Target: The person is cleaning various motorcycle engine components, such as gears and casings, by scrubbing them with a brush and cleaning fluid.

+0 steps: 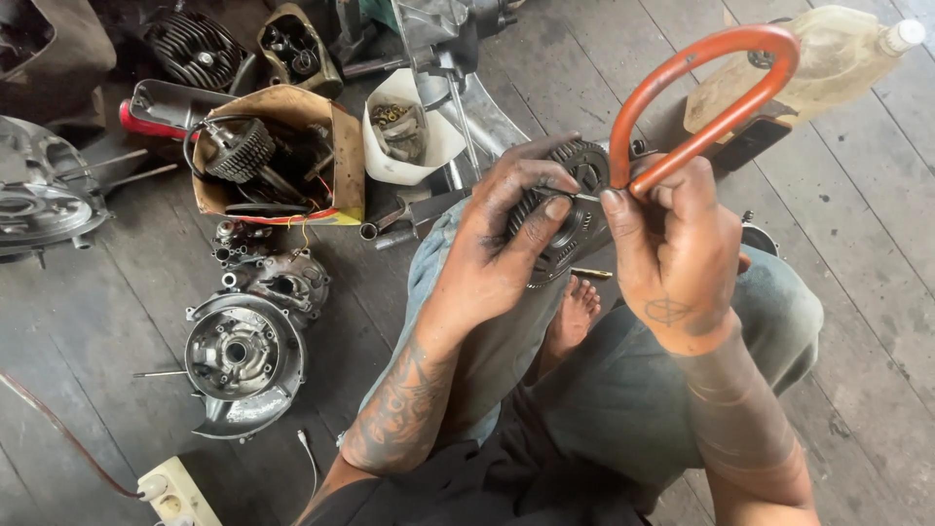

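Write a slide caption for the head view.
Left hand grips a toothed clutch assembly; right hand holds an orange looped tool against it.

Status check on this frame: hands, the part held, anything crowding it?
Left hand grips dark round toothed gear assembly. Right hand holds orange U-shaped metal tool against it. Nothing blocking; bare foot beneath.

Gear part [570, 209] half behind fingers [531, 229]

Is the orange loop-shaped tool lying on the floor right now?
No, the right hand holds the orange loop-shaped tool up against the round toothed part gripped by the left hand.
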